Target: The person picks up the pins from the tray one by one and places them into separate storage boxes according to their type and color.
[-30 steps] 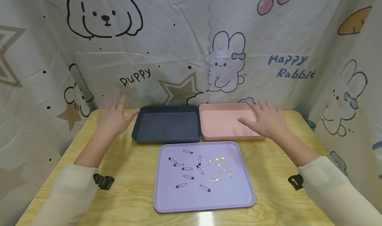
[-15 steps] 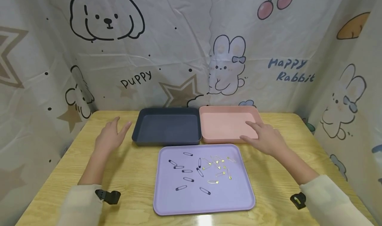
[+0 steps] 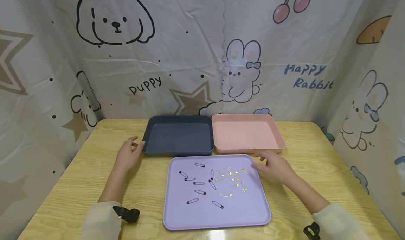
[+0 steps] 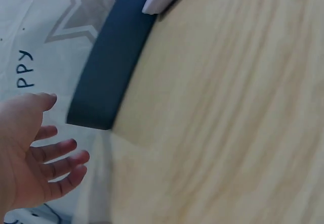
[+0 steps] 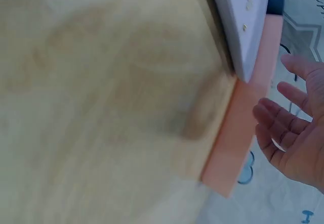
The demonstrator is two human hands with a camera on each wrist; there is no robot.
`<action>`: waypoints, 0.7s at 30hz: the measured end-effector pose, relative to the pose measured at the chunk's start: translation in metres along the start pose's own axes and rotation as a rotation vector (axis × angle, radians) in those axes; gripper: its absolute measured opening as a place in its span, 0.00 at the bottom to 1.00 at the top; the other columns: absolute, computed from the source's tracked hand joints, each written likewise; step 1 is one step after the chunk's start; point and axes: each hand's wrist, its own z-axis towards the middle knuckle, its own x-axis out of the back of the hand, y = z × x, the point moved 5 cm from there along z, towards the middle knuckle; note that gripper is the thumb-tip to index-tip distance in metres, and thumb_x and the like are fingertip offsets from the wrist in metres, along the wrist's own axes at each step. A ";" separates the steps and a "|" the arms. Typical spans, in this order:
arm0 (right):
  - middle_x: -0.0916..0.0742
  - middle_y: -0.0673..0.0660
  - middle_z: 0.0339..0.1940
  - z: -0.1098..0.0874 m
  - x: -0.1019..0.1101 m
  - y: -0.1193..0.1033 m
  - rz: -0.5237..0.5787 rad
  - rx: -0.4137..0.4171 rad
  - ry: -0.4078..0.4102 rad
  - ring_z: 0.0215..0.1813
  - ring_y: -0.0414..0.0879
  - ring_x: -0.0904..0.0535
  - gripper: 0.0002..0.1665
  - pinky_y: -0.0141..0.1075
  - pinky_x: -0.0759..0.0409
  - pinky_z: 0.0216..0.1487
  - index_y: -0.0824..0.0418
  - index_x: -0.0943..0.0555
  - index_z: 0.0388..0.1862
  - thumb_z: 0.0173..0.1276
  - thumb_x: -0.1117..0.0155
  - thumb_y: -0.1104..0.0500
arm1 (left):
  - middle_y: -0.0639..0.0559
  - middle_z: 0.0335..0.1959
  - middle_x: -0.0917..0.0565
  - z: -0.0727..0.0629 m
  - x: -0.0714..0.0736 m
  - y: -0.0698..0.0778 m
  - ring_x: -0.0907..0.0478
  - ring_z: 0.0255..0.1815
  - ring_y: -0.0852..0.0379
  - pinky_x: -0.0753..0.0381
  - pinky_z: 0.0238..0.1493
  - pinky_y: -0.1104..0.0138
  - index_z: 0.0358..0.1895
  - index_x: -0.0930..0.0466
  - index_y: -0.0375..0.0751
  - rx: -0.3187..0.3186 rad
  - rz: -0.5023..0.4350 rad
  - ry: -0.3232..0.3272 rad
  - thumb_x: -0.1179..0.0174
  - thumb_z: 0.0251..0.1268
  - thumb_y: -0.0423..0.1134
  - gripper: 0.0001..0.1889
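My left hand (image 3: pixel 128 155) is beside the left end of a dark blue tray (image 3: pixel 180 153); its thumb appears close to the rim, and I cannot tell whether it touches. In the left wrist view the left hand (image 4: pixel 38 155) has loosely bent fingers around nothing. My right hand (image 3: pixel 273 165) hovers at the upper right corner of a lilac tray (image 3: pixel 183 217), holding nothing. The right wrist view shows the right hand (image 5: pixel 293 123) with relaxed, spread fingers. On the lilac tray lie several black safety pins (image 3: pixel 200 192) at left and several gold safety pins (image 3: pixel 226 195) at right.
A pink tray (image 3: pixel 248 151) stands against the dark blue tray's right side, behind the lilac one. All rest on a wooden table (image 3: pixel 136 190). A printed curtain (image 3: pixel 190 57) hangs behind and along both sides.
Both hands have come down and nearer. The left hand moved right toward the dark blue tray's side; the right hand left the pink tray for the lilac tray's corner. The pins stay put.
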 end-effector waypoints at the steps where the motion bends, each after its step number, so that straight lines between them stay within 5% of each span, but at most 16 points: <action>1: 0.18 0.56 0.34 -0.001 -0.004 -0.001 0.004 -0.004 -0.010 0.29 0.42 0.28 0.18 0.34 0.31 0.29 0.60 0.18 0.46 0.59 0.34 0.53 | 0.28 0.60 0.33 0.002 -0.003 -0.002 0.31 0.59 0.32 0.31 0.55 0.44 0.72 0.50 0.32 0.001 -0.016 0.000 0.61 0.72 0.56 0.36; 8: 0.26 0.48 0.20 -0.002 -0.025 -0.006 0.027 -0.010 -0.062 0.25 0.39 0.33 0.10 0.30 0.36 0.26 0.57 0.16 0.36 0.57 0.32 0.54 | 0.30 0.56 0.29 0.010 -0.020 -0.008 0.28 0.56 0.36 0.27 0.51 0.49 0.72 0.48 0.35 -0.016 -0.072 0.005 0.58 0.72 0.50 0.32; 21: 0.24 0.45 0.21 -0.003 -0.037 -0.009 -0.048 0.027 -0.022 0.25 0.37 0.32 0.02 0.30 0.34 0.28 0.53 0.17 0.25 0.55 0.33 0.57 | 0.28 0.52 0.29 0.016 -0.024 -0.007 0.32 0.47 0.39 0.33 0.50 0.49 0.74 0.55 0.36 -0.041 -0.057 -0.013 0.64 0.68 0.34 0.30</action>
